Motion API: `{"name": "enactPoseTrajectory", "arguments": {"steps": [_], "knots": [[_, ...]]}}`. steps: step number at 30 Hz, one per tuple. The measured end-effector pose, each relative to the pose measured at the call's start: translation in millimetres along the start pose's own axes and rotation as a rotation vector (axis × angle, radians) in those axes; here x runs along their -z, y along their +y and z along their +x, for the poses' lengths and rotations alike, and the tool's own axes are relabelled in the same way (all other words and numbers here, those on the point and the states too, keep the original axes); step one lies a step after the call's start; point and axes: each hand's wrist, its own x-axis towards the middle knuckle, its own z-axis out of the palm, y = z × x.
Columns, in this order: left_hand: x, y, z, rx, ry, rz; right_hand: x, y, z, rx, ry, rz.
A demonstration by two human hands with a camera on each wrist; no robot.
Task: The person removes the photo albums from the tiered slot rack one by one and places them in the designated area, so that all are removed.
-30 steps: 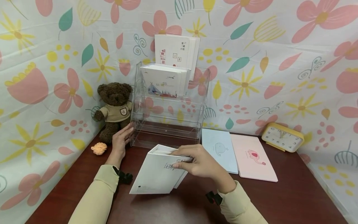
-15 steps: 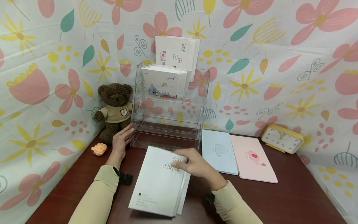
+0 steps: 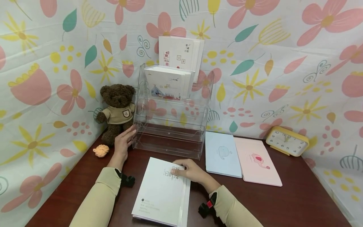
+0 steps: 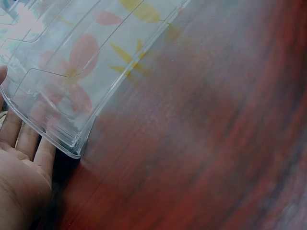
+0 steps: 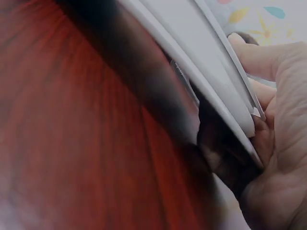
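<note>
At dark-red wood tabletop point(image 3: 283, 205), I see R hand point(image 3: 189, 171) pinching 1 white rectangular hardcover book point(image 3: 160, 193); L hand point(image 3: 123, 144), fingers extended, touches clear acrylic tiered rack point(image 3: 169, 134).

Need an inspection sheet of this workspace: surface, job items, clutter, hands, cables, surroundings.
Surface: reddish-brown table, glossy.
Job's things: white book, back on the near side of the clear rack; in the rack's upper part, a tent-picture book in front of another book.
Clutter: teddy bear, orange yarn piece, blue notebook, pink notebook, yellow clock.
Hands: left hand touches the rack's side; right hand pinches the white book.
Cables: nothing seen.
Surroundings: floral backdrop.
</note>
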Motion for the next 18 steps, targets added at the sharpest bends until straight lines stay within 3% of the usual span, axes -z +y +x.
{"name": "enactPoseTrajectory", "arguments": {"steps": [8, 18], "knots": [[-0.1, 2.6, -0.2, 0.011, -0.012, 0.023, 4, 11, 5, -0.032, 0.172, 0.098], [-0.3, 2.8, -2.4, 0.004, 0.002, 0.042, 4, 13, 9, -0.047, 0.163, 0.053]]}}
